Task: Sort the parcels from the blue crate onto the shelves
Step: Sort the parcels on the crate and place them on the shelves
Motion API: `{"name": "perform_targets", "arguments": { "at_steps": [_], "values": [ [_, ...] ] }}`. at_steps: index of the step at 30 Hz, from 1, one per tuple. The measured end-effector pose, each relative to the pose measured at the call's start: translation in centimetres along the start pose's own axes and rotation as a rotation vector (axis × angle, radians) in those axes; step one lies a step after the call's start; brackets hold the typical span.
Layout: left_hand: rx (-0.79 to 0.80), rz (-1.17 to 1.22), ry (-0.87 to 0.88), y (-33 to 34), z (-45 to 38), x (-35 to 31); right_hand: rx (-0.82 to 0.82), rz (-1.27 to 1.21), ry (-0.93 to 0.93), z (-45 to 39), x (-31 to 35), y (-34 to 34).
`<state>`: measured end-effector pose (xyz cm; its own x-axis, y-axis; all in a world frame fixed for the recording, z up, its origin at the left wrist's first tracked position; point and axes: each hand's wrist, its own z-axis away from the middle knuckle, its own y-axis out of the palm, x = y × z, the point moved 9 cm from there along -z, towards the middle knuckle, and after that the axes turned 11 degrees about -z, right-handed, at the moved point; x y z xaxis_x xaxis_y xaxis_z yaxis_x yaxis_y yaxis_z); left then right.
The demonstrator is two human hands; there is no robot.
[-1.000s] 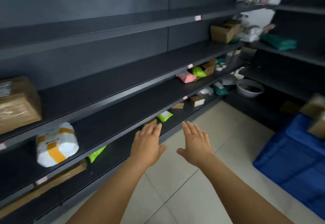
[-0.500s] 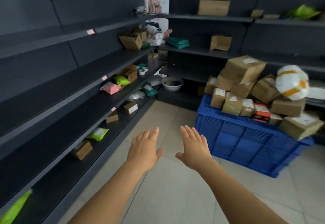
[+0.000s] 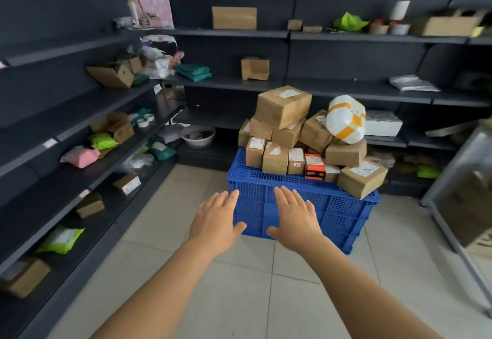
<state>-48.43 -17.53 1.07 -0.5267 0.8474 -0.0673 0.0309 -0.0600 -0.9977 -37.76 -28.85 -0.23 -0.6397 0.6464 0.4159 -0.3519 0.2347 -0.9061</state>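
A blue crate (image 3: 343, 213) stands on the tiled floor ahead, heaped with brown cardboard parcels. The biggest brown box (image 3: 283, 105) tops the pile, a round white parcel with orange tape (image 3: 346, 119) lies at the right, and a small orange box (image 3: 314, 166) sits at the front. Both arms reach forward, palms down. My left hand (image 3: 215, 221) and my right hand (image 3: 295, 220) hover with straight fingers in front of the crate's near wall, holding nothing.
Dark shelves (image 3: 80, 179) run along the left wall with pink, green and brown parcels on them. More shelves (image 3: 346, 91) behind the crate hold boxes and bags. A white bowl (image 3: 198, 136) sits low in the corner. A grey metal frame (image 3: 452, 219) stands at the right.
The view has swung right from the left shelves to face the blue crate, which now sits centred and closer. Both hands stay flat, side by side, and hold nothing.
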Motion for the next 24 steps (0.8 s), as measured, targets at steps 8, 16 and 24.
{"name": "perform_targets", "arguments": {
  "at_steps": [8, 16, 24],
  "values": [
    [-0.001, -0.010, 0.107, 0.0, -7.6, -6.1, -0.057, -0.031, 0.093, -3.4, -6.7, -4.3],
    [-0.046, 0.006, 0.179, -0.8, -18.4, -7.2, -0.131, -0.012, 0.121, -11.6, -9.5, -7.8],
    [-0.087, 0.010, 0.215, -3.3, -30.8, -4.8, -0.201, 0.001, 0.129, -24.3, -9.2, -11.4]
  ]
}}
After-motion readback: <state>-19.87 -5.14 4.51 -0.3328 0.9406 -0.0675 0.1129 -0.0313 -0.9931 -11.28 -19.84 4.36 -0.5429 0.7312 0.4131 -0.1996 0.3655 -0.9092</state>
